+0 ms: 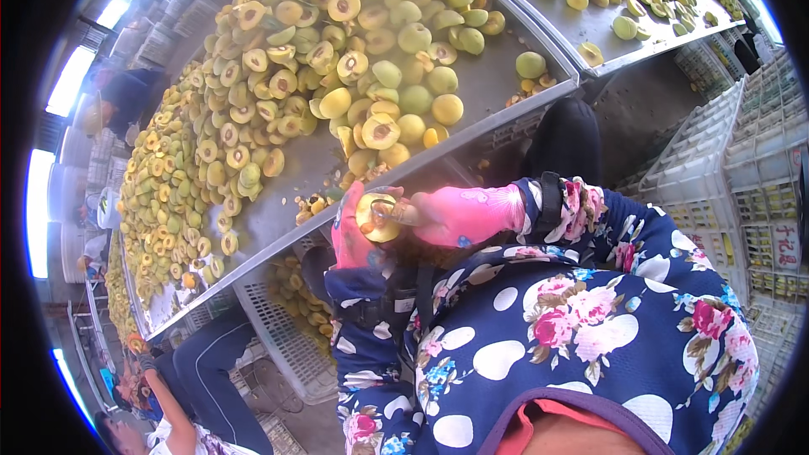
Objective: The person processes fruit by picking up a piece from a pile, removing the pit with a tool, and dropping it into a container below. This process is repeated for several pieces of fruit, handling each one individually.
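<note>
My left hand (352,237), in a pink glove, holds a halved yellow-green stone fruit (380,233) with its cut face up. My right hand (471,212), also pink-gloved, grips a small metal loop tool (382,203). The loop lies against the middle of the cut face, over the brownish pit hollow. Both hands are just off the near edge of a metal worktable (486,123). A large heap of whole and halved stone fruit (284,85) covers much of that table. Small pit scraps (311,207) lie by the rim near my left hand.
A second metal table (607,25) with more fruit adjoins at the upper right. Below the table edge stands a white plastic crate (272,322) of fruit halves. Stacked white crates (701,145) rise at right. Another person (208,366) sits at lower left, a gloved hand near the table.
</note>
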Tool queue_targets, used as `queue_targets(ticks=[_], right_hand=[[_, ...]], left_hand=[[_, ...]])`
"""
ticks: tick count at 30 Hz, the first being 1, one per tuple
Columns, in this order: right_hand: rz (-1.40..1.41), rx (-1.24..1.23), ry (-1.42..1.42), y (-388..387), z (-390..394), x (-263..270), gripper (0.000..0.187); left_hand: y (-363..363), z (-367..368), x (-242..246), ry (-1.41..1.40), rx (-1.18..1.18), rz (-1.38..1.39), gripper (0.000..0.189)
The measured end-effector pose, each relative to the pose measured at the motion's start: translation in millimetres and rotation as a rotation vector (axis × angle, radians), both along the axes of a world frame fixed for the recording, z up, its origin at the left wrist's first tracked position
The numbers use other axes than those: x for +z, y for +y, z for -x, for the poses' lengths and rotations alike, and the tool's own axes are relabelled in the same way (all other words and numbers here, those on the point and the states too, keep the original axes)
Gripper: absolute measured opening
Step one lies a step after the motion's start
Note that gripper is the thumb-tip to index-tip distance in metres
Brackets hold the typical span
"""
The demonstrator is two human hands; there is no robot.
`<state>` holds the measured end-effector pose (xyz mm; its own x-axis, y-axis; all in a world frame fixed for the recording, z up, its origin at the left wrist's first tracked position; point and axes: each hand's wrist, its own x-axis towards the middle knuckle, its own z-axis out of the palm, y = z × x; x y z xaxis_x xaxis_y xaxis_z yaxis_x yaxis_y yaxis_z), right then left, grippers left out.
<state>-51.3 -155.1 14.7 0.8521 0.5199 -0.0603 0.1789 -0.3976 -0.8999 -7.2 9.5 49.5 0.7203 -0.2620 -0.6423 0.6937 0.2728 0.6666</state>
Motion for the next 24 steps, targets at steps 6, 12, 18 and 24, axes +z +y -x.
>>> queue_targets(ticks=[6,12,18,24], right_hand=[[0.066,0.079,0.035,-3,1,-4,0.022],[-0.005,0.097,-0.159,0,4,-46,0.028],[-0.149,0.081,0.068,0,0,-61,0.028],[0.060,0.074,-0.174,5,5,-68,0.024]], left_hand=[[22,-17,-33,-0.032,-0.271,-0.058,0.048],[13,-9,-34,0.030,-0.210,0.002,0.051],[7,12,-39,-0.177,-0.123,0.066,0.050],[-6,15,-62,-0.334,0.240,0.051,0.019]])
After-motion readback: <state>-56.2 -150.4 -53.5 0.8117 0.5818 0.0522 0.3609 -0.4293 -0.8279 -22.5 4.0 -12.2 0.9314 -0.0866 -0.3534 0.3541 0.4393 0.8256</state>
